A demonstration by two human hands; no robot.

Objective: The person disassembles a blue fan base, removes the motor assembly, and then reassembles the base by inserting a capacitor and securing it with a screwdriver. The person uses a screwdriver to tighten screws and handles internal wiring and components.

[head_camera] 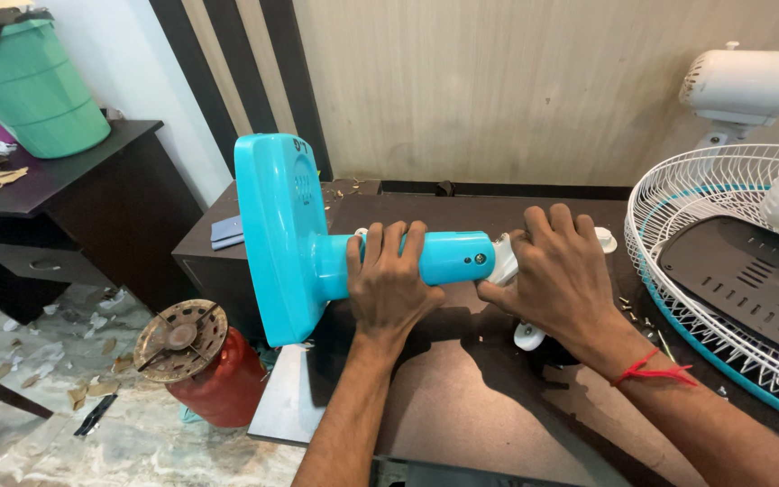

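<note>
Fan stand [426,257] under both hands' fingers [388,243]

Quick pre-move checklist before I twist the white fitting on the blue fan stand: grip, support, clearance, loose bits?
1. Left hand wrapped around the blue fan stand column: ok.
2. Right hand covering the white fitting: ok.
3. Base overhanging the table edge, held only by hand: not ok.
4. Small screws loose near the wrist: not ok.
5. Fan grille close beside the right forearm: not ok.
6. Fitting's lock state: cannot tell.
</note>
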